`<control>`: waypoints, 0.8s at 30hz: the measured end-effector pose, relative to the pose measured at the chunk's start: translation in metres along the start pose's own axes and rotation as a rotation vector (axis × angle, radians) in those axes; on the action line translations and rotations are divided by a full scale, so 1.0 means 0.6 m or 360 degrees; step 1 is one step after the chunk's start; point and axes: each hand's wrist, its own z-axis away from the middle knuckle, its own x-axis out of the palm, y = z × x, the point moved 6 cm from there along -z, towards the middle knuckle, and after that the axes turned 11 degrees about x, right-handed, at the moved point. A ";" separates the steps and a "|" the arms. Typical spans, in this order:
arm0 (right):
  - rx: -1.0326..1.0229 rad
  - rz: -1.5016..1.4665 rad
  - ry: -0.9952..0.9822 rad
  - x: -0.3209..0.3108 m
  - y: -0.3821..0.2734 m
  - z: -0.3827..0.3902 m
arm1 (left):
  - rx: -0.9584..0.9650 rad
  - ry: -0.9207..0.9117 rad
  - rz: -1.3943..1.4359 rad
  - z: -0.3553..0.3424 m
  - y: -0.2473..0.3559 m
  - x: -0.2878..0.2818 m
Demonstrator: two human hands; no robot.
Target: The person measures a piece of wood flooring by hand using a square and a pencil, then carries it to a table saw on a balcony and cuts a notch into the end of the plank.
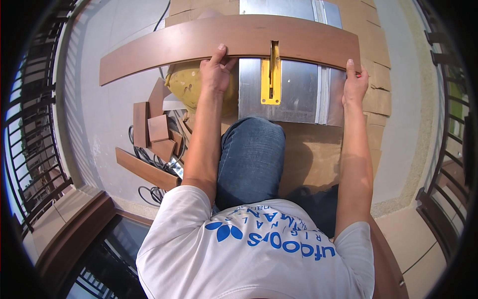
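A long reddish-brown wooden board lies across the metal top of a table saw. Its left part juts out past the saw's edge. My left hand is closed on the board's near edge, left of the saw, thumb on top. At the right end, my right hand grips the corner, also with the thumb above and the fingers partly hidden underneath. A narrow notch in the board's near edge lines up with the slot of the yellow throat plate. Whether the blade turns I cannot tell.
Wood offcuts and a longer brown strip lie at the left among black cable. A dusty yellow rounded object sits beside the saw. Cardboard sheets cover the floor around it. Dark railings bound both sides.
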 end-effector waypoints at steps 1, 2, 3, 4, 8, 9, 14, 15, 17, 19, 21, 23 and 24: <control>0.0002 -0.0001 0.0000 0.001 0.000 0.002 | 0.0000 0.0000 -0.0002 0.000 0.001 -0.001; 0.0010 0.0046 0.0021 0.001 0.001 0.003 | 0.0004 0.0011 0.0000 0.000 0.002 -0.003; 0.0017 0.0096 0.0040 0.002 -0.004 0.007 | 0.0008 0.0024 0.0005 0.000 0.002 -0.007; 0.0017 0.0098 0.0038 0.005 -0.009 0.010 | 0.0008 0.0026 0.0005 -0.002 0.002 -0.010; -0.0050 0.0196 0.0020 0.007 -0.019 0.011 | 0.0001 0.0053 -0.0021 -0.007 0.007 -0.016; -0.0061 0.0201 -0.0001 0.007 -0.017 0.008 | 0.0003 0.0072 -0.0029 -0.007 0.007 -0.017; -0.0074 0.0267 -0.0016 0.003 0.006 -0.010 | 0.0027 0.0103 -0.0075 -0.009 0.008 -0.021; -0.0096 0.0299 -0.0017 0.003 0.006 -0.011 | 0.0030 0.0098 -0.0073 -0.010 0.009 -0.021; -0.0087 0.0254 -0.0038 0.001 0.008 -0.014 | 0.0009 0.0092 -0.0057 -0.010 0.007 -0.019; -0.0078 0.0207 -0.0064 0.003 0.008 -0.011 | -0.0009 0.0088 -0.0043 -0.012 0.006 -0.023; -0.0080 0.0237 -0.0062 0.005 0.006 -0.010 | -0.0022 0.0089 -0.0055 -0.020 0.004 -0.031; -0.0075 0.0257 -0.0062 0.006 0.004 -0.011 | -0.0028 0.0087 -0.0063 -0.024 0.003 -0.038; -0.0065 0.0279 -0.0061 0.004 0.007 -0.013 | -0.0038 0.0086 -0.0074 -0.023 0.002 -0.036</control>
